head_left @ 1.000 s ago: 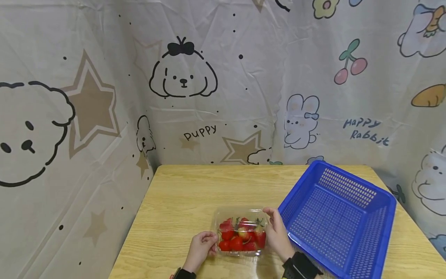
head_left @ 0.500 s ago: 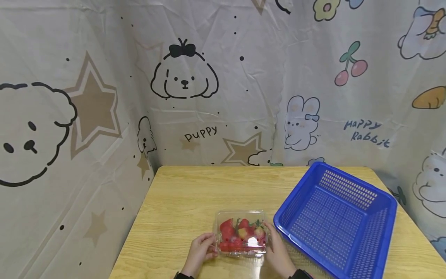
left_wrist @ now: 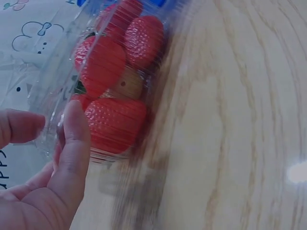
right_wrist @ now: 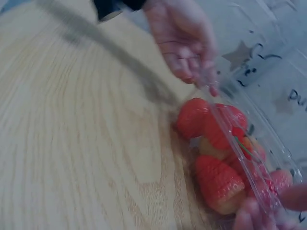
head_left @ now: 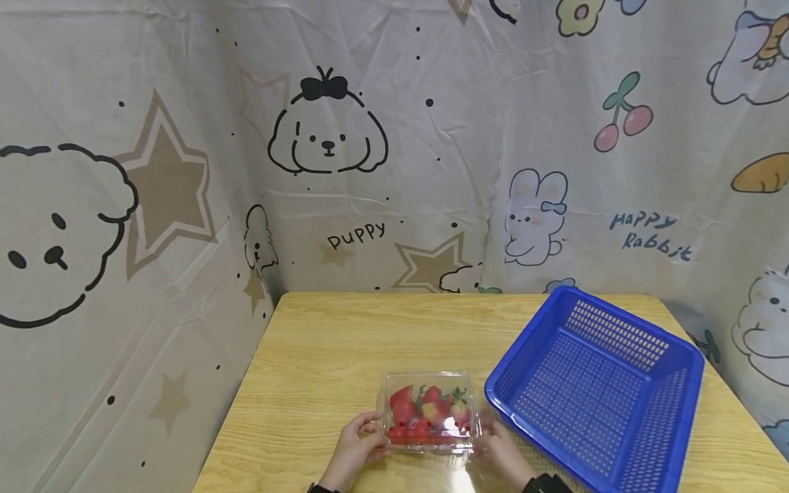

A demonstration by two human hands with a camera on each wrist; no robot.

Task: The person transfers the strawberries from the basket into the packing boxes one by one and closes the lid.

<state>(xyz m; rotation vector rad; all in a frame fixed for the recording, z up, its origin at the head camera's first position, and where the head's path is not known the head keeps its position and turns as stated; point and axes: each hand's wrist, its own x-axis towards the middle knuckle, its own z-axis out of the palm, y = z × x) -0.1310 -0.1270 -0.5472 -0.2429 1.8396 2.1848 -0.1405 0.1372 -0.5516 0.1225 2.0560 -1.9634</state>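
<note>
A clear plastic clamshell box [head_left: 425, 374] lies on the table with its lid down, seen in the head view. Through its walls show several red strawberries [head_left: 403, 412] with green leaves, one partly pale. My left hand [head_left: 355, 441] holds the box's left side near the front corner; in the left wrist view its thumb and fingers [left_wrist: 72, 158] pinch the edge there. At the opposite front corner, my right hand [head_left: 502, 448] pinches the rim, its fingertips [right_wrist: 249, 218] cut off low in the right wrist view.
A blue perforated plastic basket [head_left: 502, 404] with nothing in it stands right of the box, close to my right hand. The wooden table [head_left: 327, 342] ends at a printed cloth [head_left: 357, 198] hanging behind it and along both sides.
The lid, raised a second ago, has come down over the strawberries. My right hand has slid from the box's back right corner to its front right corner. My left hand stays near its place.
</note>
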